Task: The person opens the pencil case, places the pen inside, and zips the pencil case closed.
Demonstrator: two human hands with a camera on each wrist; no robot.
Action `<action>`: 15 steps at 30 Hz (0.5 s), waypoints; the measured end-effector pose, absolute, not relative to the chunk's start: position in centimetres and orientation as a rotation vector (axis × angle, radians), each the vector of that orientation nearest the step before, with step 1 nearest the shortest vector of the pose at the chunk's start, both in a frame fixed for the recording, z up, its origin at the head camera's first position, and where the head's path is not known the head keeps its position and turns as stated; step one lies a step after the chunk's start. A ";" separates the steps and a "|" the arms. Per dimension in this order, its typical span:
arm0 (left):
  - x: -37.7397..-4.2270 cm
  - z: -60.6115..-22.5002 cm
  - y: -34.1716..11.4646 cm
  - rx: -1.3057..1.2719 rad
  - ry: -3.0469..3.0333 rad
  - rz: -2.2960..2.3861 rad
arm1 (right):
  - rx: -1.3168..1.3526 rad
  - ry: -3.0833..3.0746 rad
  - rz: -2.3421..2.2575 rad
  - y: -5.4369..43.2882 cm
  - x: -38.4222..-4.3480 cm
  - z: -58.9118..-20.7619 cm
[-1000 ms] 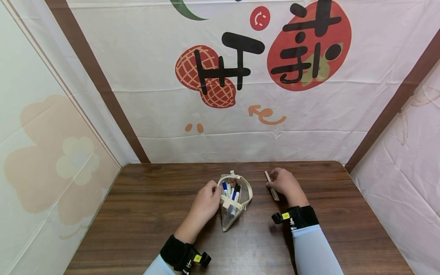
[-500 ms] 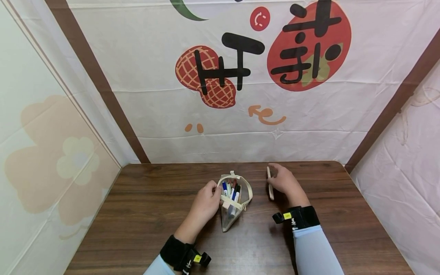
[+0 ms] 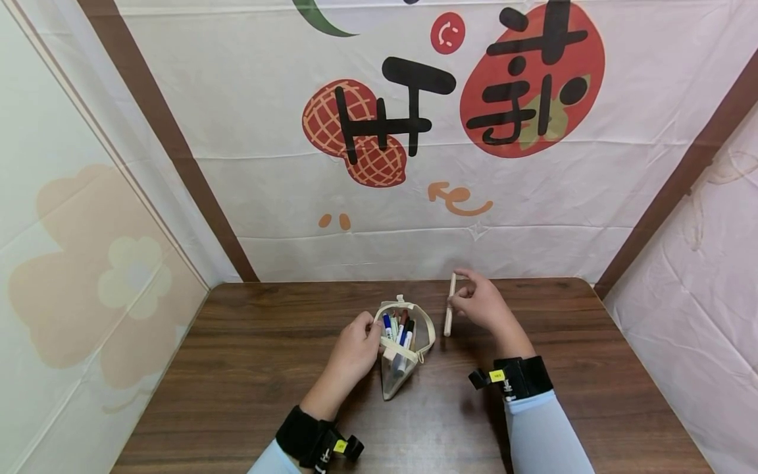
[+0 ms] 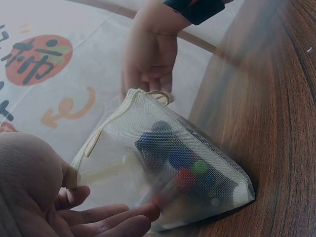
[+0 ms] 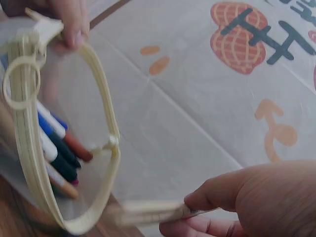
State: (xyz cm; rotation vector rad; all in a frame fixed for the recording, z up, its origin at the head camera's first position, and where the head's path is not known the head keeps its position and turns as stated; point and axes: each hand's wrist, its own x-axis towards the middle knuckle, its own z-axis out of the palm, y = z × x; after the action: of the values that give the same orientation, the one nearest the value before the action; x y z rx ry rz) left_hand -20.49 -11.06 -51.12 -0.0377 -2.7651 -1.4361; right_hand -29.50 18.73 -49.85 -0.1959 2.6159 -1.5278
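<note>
A see-through mesh pencil case [image 3: 391, 383] with a cream zip rim stands open on the table, several pens and markers [image 3: 406, 334] inside. My left hand [image 3: 354, 345] pinches its left rim; in the left wrist view the thumb is at the rim and the other fingers lie along the mesh. To the right of the case, my right hand [image 3: 487, 304] holds a short, pale ruler-like stick [image 3: 448, 321] between thumb and fingers. Faint marks show on this stick [image 5: 153, 212] in the right wrist view, where its far end is blurred near the case's opening.
The brown wooden table [image 3: 284, 329] extends around both hands. A white printed cloth [image 3: 355, 257] hangs behind its far edge, and more cloth hangs at both sides. A zip-pull ring [image 5: 22, 83] dangles from the case.
My right hand has lifted the ruler-like stick and turned it more upright, moving it left toward the pencil case. The left hand and the case have stayed put.
</note>
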 end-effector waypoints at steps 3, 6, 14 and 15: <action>-20.4 -51.0 -11.0 -0.035 -2.766 -1.439 | -0.203 2.553 -1.636 17.6 -29.1 -49.4; -20.4 -51.0 -11.0 -0.027 -2.766 -1.449 | -0.218 2.511 -1.693 16.3 -28.8 -49.1; -20.5 -51.0 -11.0 -0.038 -2.755 -1.457 | -0.354 2.376 -1.711 12.8 -27.5 -49.0; -20.5 -51.0 -11.0 -0.038 -2.752 -1.462 | -0.369 2.363 -1.701 12.5 -27.4 -49.0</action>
State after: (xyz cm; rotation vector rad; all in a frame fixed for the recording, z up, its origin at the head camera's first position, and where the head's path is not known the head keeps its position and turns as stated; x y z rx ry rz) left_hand -20.49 -11.02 -51.03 -0.0384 -2.7516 -1.4615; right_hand -27.40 12.49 -49.04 -0.3691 2.3632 -1.7011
